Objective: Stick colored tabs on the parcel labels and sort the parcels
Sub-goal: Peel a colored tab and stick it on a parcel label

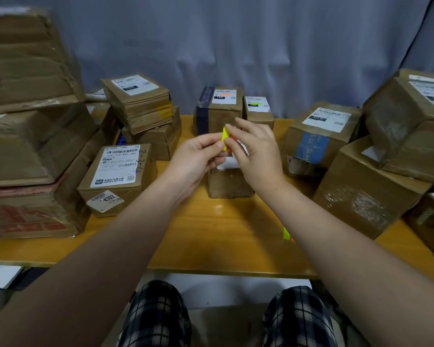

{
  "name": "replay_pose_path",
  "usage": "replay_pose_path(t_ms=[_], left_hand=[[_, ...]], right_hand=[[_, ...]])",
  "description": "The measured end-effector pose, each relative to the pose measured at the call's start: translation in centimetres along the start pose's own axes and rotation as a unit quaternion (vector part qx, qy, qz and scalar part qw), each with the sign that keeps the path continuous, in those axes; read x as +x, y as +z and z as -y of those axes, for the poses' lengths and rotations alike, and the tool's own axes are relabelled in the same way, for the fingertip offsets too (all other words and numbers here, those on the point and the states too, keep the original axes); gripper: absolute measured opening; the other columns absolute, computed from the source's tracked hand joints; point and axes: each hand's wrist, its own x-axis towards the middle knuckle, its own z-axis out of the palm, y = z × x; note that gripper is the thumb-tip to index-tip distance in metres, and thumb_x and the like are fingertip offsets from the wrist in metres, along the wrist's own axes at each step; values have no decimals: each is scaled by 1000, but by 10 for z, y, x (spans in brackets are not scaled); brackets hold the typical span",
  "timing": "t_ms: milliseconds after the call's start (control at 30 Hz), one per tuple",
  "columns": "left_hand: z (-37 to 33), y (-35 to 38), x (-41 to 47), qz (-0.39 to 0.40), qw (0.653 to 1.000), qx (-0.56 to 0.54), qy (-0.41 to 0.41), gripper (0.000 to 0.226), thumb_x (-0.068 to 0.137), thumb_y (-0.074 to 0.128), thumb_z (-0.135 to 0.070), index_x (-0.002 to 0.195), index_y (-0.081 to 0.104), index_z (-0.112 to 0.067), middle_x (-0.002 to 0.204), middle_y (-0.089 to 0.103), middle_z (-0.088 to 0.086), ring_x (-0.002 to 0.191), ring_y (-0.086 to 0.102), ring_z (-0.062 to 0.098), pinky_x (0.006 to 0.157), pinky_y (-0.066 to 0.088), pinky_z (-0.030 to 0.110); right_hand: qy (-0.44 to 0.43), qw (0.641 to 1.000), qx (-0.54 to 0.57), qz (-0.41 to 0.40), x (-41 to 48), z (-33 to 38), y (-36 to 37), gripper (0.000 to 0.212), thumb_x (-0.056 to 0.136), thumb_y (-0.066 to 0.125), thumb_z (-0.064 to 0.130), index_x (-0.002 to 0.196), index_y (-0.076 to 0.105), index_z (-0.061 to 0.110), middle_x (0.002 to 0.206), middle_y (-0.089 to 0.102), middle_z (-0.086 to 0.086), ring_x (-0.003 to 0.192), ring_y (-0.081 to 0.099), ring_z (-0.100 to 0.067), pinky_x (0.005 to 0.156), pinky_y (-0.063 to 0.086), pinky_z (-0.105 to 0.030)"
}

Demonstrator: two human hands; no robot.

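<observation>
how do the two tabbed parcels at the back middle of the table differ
The taller parcel has an orange tab on its label; the shorter parcel has a green tab. The taller parcel looks wider than the shorter parcel. The taller parcel has dark blue tape down its left side; the shorter parcel shows none. Both are brown cardboard with white labels on top.

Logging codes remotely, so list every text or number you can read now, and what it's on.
"4302": sticker on the near-left parcel.
"2-2-4", handwritten in pen: top of that same parcel.
"102": top of the tilted back-left parcel.
"010": top of the blue-taped parcel.
Orange-tabbed parcel and green-tabbed parcel: numbers too blurred.
All fine print and barcode digits: too small to read.
</observation>
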Motion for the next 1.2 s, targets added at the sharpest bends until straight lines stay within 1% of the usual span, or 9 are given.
replay_pose_path(t_ms=[67, 167, 267, 467, 667, 800, 900, 1067, 1200], left_hand=[[0, -1, 2, 0, 1000, 6, -6, 24, 96, 52, -8, 115, 65, -13, 100, 69, 4, 91, 65, 10, 81, 54, 21], [-3, -1, 6, -9, 999, 30, -10, 27, 96, 52, -6, 119, 64, -8, 102, 68, 7, 90, 65, 11, 81, 55, 21], [-5, 0, 7, -29, 999, 23, -20, 22, 95, 53, -9, 113, 67, -7, 107, 66, 14, 93, 64, 16, 83, 56, 25], [-10, 5, 5, -57, 997, -14, -50, 17, 94, 58, -17, 102, 67, -6, 83, 66, 6, 77, 68, 14, 81, 56, 29], [-8, 4, 2, -67, 996, -10, -65, 12, 93, 59, -16, 87, 67, -11, 64, 68, -1, 65, 67, 9, 73, 56, 24], [-8, 3, 2, -65, 992, -63, -89, 12, 93, 58, -18, 92, 66, -8, 71, 68, 3, 73, 69, 15, 74, 57, 25], [-9, 3, 1, -58, 988, -99, -99, 11, 93, 58, -16, 90, 65, -8, 66, 68, 2, 68, 70, 14, 69, 57, 23], [-8, -1, 2, -50, 993, -57, -92, 12, 93, 59, -16, 94, 66, -5, 72, 70, 6, 72, 70, 16, 68, 58, 22], [-5, -1, 1, -56, 993, -37, -94, 15, 93, 59, -16, 97, 67, -4, 78, 71, 10, 71, 71, 17, 69, 57, 22]], right_hand=[[25, 999, 11, 23, 2, 0, 1, 30, 89, 62, 24, 117, 69, 15, 126, 62, -10, 118, 51, -30, 97, 35, -30], [50, 998, 31, 32, 7, 0, 1, 27, 88, 66, 22, 114, 71, 16, 127, 61, -6, 122, 47, -26, 100, 32, -29], [51, 998, 32, 27, 7, 0, 1, 26, 87, 67, 24, 112, 72, 18, 126, 62, -3, 121, 47, -25, 100, 36, -35], [29, 999, 43, -4, -1, 4, 5, 28, 84, 63, 28, 109, 73, 21, 117, 66, -2, 109, 53, -27, 92, 44, -44], [4, 1000, 12, -3, -6, 1, 5, 32, 85, 54, 39, 104, 75, 23, 115, 68, 1, 104, 55, -30, 89, 40, -41], [-13, 1000, -5, -22, -7, 2, 5, 30, 85, 55, 37, 100, 76, 23, 112, 69, 1, 101, 56, -30, 87, 39, -39], [-15, 1000, -4, -23, -6, 4, 5, 29, 85, 56, 37, 99, 77, 23, 112, 70, 1, 99, 56, -31, 86, 42, -43], [-10, 998, -48, 36, -8, 0, 8, 32, 88, 56, 34, 116, 70, 24, 133, 59, -3, 111, 52, -29, 91, 28, -33], [1, 998, -24, 59, -7, 1, 7, 30, 85, 60, 29, 111, 72, 22, 135, 57, -4, 115, 50, -31, 94, 24, -32]])
